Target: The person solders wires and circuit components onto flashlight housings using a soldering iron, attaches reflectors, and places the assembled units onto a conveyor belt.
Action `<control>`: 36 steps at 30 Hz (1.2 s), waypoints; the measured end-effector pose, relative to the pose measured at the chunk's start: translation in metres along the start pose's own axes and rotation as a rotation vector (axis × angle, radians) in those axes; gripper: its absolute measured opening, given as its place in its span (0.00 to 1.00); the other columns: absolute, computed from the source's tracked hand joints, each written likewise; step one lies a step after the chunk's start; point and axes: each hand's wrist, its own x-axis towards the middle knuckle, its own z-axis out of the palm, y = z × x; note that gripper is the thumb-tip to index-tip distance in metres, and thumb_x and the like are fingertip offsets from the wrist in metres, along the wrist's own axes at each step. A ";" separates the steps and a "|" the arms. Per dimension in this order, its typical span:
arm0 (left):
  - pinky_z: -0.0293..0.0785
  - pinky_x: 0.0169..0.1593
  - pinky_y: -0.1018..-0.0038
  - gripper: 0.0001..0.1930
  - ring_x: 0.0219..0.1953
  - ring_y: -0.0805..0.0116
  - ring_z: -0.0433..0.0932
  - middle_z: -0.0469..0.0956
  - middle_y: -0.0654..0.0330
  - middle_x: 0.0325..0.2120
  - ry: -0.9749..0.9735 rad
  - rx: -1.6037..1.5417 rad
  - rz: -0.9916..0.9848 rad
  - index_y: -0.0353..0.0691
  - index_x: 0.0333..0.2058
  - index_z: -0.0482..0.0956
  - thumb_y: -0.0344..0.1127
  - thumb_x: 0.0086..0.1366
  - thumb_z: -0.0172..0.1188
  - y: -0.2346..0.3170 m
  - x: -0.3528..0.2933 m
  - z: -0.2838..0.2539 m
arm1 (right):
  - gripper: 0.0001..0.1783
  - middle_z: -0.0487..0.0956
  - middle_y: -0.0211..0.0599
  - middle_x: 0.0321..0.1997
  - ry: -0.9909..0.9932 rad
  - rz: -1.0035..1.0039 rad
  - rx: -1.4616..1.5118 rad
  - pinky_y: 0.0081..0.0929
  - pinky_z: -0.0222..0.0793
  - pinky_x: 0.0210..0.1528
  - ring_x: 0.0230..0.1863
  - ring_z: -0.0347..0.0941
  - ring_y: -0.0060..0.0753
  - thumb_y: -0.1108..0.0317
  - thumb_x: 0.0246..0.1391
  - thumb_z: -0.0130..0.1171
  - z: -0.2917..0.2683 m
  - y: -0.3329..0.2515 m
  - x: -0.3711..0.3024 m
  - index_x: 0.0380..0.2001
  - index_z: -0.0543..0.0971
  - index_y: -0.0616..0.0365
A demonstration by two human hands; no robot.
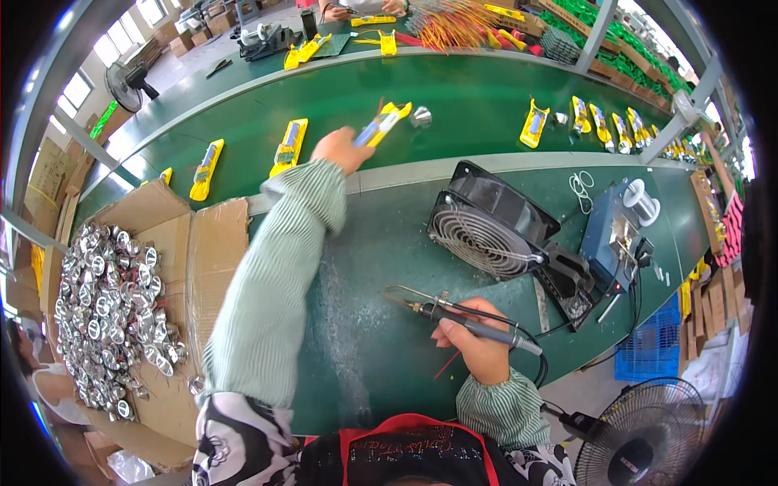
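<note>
My right hand [480, 348] is closed round the grey handle of a soldering iron [519, 340], which has a thin bent metal tube along its tip. The tip points left, above the green bench mat. A thin red wire [446, 366] shows beside that hand. My left hand [340, 151] reaches out over the green conveyor belt [478, 97], its fingers closed on the near end of a yellow plastic casing [392, 117] with a blue-and-white part inside. Just right of this casing lies a silver reflector cup [421, 117]. Two more yellow casings, one upright [289, 147] and one slanted [207, 169], lie further left on the belt.
A cardboard box [217, 243] of silver reflector cups [109, 300] stands at left. On the bench are a black fan [490, 219] and a blue soldering unit [608, 235] with a solder spool [641, 202]. More casings [600, 121] line the belt at right. Another person's hands [393, 8] show across it.
</note>
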 end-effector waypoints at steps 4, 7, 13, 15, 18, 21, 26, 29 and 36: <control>0.65 0.56 0.67 0.39 0.54 0.51 0.69 0.66 0.40 0.53 -0.004 -0.317 0.069 0.36 0.62 0.50 0.46 0.58 0.57 0.004 0.052 0.047 | 0.09 0.79 0.43 0.27 0.044 0.052 0.007 0.21 0.75 0.28 0.26 0.77 0.27 0.78 0.48 0.60 -0.001 0.007 0.009 0.33 0.72 0.68; 0.63 0.57 0.66 0.35 0.57 0.52 0.65 0.64 0.41 0.55 0.047 -0.230 0.196 0.39 0.61 0.55 0.43 0.57 0.58 -0.007 0.057 0.038 | 0.10 0.79 0.40 0.26 0.028 0.028 -0.022 0.19 0.73 0.28 0.26 0.76 0.25 0.76 0.48 0.60 -0.010 0.010 0.011 0.34 0.73 0.67; 0.66 0.55 0.60 0.41 0.53 0.50 0.68 0.66 0.47 0.52 0.076 0.580 -0.330 0.55 0.63 0.49 0.41 0.53 0.61 -0.048 0.011 -0.026 | 0.09 0.79 0.41 0.27 0.006 0.125 -0.033 0.21 0.75 0.31 0.28 0.77 0.26 0.76 0.49 0.60 -0.009 0.002 0.012 0.33 0.73 0.66; 0.67 0.54 0.61 0.42 0.50 0.48 0.70 0.67 0.45 0.50 0.040 0.310 -0.184 0.56 0.63 0.48 0.39 0.52 0.61 -0.102 0.015 -0.018 | 0.09 0.79 0.40 0.27 -0.014 0.118 -0.017 0.20 0.74 0.31 0.28 0.77 0.25 0.76 0.49 0.60 -0.005 0.005 0.010 0.33 0.73 0.65; 0.70 0.51 0.61 0.41 0.46 0.47 0.73 0.69 0.43 0.44 0.076 0.291 -0.058 0.53 0.63 0.48 0.34 0.52 0.59 -0.097 -0.002 -0.021 | 0.08 0.79 0.39 0.27 -0.031 0.045 -0.071 0.19 0.74 0.31 0.28 0.76 0.24 0.75 0.49 0.60 -0.004 0.004 0.007 0.33 0.73 0.65; 0.70 0.49 0.61 0.39 0.45 0.47 0.73 0.70 0.42 0.42 0.074 0.241 -0.016 0.49 0.61 0.52 0.31 0.50 0.58 -0.079 -0.053 -0.035 | 0.09 0.79 0.41 0.27 0.010 0.022 -0.061 0.21 0.74 0.30 0.28 0.76 0.26 0.76 0.48 0.60 0.001 0.005 0.006 0.34 0.73 0.66; 0.71 0.45 0.62 0.31 0.41 0.48 0.73 0.71 0.47 0.41 0.077 0.165 0.209 0.41 0.56 0.62 0.30 0.50 0.56 -0.050 -0.176 -0.039 | 0.09 0.79 0.41 0.28 0.053 -0.076 -0.037 0.21 0.74 0.31 0.28 0.77 0.27 0.77 0.47 0.59 0.005 0.007 -0.002 0.34 0.73 0.67; 0.72 0.41 0.61 0.30 0.37 0.49 0.72 0.69 0.48 0.39 -0.009 0.193 0.193 0.41 0.55 0.63 0.29 0.50 0.55 -0.030 -0.252 -0.044 | 0.10 0.78 0.45 0.27 0.068 -0.101 -0.094 0.22 0.75 0.30 0.26 0.76 0.30 0.78 0.48 0.57 0.012 -0.001 -0.012 0.34 0.71 0.68; 0.71 0.46 0.63 0.33 0.43 0.49 0.70 0.66 0.49 0.48 -0.100 0.108 0.158 0.46 0.58 0.61 0.39 0.52 0.62 -0.028 -0.349 -0.044 | 0.11 0.78 0.45 0.25 -0.003 -0.138 -0.127 0.23 0.74 0.29 0.24 0.76 0.29 0.78 0.46 0.57 0.031 0.004 -0.026 0.34 0.71 0.68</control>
